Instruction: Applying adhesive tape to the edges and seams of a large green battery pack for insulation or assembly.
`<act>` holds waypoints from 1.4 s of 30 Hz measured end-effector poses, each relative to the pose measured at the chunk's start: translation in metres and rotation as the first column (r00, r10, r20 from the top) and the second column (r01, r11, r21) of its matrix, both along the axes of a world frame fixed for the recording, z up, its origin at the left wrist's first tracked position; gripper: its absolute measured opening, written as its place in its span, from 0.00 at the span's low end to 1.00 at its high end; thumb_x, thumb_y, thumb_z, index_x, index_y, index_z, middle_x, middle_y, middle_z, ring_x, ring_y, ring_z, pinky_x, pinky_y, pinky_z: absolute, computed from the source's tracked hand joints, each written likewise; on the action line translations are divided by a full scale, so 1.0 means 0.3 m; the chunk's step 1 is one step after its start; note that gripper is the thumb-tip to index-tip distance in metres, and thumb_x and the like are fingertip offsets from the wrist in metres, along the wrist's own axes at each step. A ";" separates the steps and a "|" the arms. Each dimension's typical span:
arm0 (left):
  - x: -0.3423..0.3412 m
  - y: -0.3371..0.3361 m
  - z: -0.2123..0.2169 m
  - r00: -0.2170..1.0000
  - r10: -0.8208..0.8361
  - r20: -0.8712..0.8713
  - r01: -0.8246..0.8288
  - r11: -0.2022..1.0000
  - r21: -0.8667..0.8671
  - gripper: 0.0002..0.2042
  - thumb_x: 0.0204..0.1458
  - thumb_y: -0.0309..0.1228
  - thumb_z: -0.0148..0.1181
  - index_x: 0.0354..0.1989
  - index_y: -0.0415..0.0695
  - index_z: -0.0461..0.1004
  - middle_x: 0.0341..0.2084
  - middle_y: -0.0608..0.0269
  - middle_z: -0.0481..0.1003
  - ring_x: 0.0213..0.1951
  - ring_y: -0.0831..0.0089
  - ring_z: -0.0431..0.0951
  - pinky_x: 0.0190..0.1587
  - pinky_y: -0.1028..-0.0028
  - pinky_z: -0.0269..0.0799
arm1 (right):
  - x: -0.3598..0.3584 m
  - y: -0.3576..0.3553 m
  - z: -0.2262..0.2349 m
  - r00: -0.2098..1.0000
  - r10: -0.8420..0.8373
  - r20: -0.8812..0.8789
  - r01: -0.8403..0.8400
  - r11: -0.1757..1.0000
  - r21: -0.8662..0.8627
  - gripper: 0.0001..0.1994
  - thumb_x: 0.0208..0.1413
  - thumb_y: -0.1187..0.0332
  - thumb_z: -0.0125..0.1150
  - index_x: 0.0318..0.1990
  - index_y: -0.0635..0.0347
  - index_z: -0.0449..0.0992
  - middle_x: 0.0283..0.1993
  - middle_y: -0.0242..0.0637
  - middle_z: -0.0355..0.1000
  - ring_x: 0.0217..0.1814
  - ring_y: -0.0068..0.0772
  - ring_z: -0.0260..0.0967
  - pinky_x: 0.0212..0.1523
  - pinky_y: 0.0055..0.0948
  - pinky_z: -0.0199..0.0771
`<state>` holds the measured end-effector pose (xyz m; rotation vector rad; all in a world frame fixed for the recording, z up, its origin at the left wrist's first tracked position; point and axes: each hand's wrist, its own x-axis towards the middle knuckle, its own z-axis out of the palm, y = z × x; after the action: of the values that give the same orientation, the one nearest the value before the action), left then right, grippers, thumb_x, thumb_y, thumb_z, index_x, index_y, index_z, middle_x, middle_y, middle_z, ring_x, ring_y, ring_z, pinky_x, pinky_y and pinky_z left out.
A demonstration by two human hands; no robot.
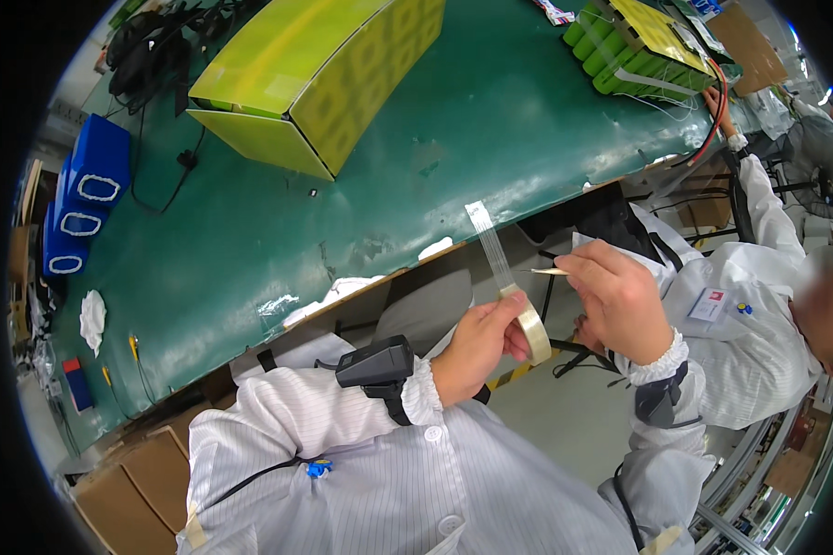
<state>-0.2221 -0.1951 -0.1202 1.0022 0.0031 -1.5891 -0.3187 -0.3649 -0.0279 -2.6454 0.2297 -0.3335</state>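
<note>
My left hand [477, 349] is closed round a roll of clear, yellowish tape [535, 335], held in front of the table's near edge. From the roll a striped strip of tape [494, 248] runs up to the green table [389, 199], where its end lies on the surface by the edge. My right hand [627, 301], just right of the strip, pinches a slim pale tool [551, 271] with a thin, pointed tip. That tip points left at the strip, close to it; whether they touch I cannot tell. The tool's exact kind is not clear.
A large yellow-green box [296, 79] stands on the table. Green cylindrical cells in a pack [634, 55] with red and black wires sit at the far right. Blue boxes [88, 190] line the left side. A co-worker [731, 324] in a white striped coat is close on my right.
</note>
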 end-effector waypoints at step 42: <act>-0.040 0.007 -0.016 0.973 0.092 -0.214 -0.083 0.995 0.048 0.18 0.67 0.44 0.51 0.32 0.43 0.74 0.25 0.63 0.74 0.28 0.73 0.70 0.33 0.74 0.67 | 0.029 0.027 -0.041 0.987 0.160 -0.025 -0.161 0.966 -0.204 0.16 0.37 0.81 0.60 0.40 0.66 0.78 0.39 0.39 0.69 0.39 0.41 0.68 0.38 0.37 0.72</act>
<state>-0.2339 -0.1930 -0.1249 0.8432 0.2260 -1.6144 -0.3099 -0.3568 -0.0400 -2.8461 -0.0193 -0.3072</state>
